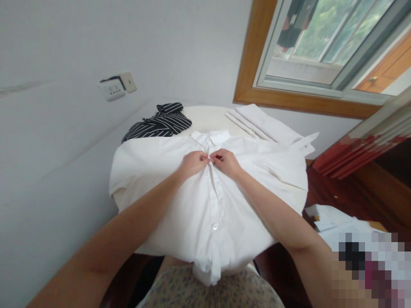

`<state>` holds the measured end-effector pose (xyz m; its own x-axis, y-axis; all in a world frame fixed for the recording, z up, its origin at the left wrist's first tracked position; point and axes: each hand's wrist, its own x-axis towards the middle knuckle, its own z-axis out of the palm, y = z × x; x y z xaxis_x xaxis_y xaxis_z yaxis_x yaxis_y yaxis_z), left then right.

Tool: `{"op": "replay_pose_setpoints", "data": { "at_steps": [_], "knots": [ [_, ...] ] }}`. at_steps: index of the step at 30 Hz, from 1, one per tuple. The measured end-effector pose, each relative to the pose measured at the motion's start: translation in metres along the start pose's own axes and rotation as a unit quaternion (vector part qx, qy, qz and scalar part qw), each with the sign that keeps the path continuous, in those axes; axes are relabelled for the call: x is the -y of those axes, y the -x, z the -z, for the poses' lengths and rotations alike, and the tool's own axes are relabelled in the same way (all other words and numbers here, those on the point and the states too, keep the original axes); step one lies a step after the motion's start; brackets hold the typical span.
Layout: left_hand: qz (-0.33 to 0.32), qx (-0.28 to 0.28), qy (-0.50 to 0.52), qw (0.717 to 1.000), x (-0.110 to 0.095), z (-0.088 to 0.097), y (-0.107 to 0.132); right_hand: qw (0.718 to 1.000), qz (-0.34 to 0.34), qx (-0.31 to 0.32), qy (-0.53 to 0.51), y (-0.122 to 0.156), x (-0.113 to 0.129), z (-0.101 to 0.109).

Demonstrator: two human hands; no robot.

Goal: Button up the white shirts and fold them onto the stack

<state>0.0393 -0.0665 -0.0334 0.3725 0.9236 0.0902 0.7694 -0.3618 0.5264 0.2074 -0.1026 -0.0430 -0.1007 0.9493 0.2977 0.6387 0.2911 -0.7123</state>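
Observation:
A white button-up shirt lies spread front side up over a round table, its collar at the far side and its hem hanging over the near edge. My left hand pinches the front placket just below the collar. Opposite it, fingertips almost touching, my right hand pinches the other edge of the placket. Whatever button sits between the fingers is hidden. Lower down the front, one round button shows. Both sleeves reach out to the sides of the table.
A black-and-white striped garment lies at the table's back left. Folded white cloth rests at the back right of the tabletop. A wall with a socket stands left, a wood-framed window behind. White papers or cloth lie lower right.

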Motion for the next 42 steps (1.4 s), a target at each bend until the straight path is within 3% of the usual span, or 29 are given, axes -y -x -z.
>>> {"op": "replay_pose_setpoints", "data": {
  "at_steps": [7,16,21,28,42],
  "knots": [
    [-0.016,-0.014,0.023,0.999,0.009,-0.005,-0.002,1.000,0.006,-0.005,0.013,-0.002,-0.006,-0.003],
    [-0.008,-0.018,0.011,1.000,0.005,-0.004,-0.002,0.999,-0.018,0.015,-0.040,-0.001,-0.004,0.002],
    [-0.002,-0.019,0.061,0.998,0.012,-0.007,-0.009,0.997,0.007,0.007,0.078,-0.001,0.002,0.003],
    [-0.014,-0.001,0.106,0.994,0.020,-0.007,-0.014,0.968,0.025,0.026,0.247,0.000,0.009,-0.005],
    [-0.051,-0.014,0.024,0.998,0.009,0.000,-0.005,0.979,0.001,0.034,0.202,-0.006,0.004,-0.003]
  ]
}}
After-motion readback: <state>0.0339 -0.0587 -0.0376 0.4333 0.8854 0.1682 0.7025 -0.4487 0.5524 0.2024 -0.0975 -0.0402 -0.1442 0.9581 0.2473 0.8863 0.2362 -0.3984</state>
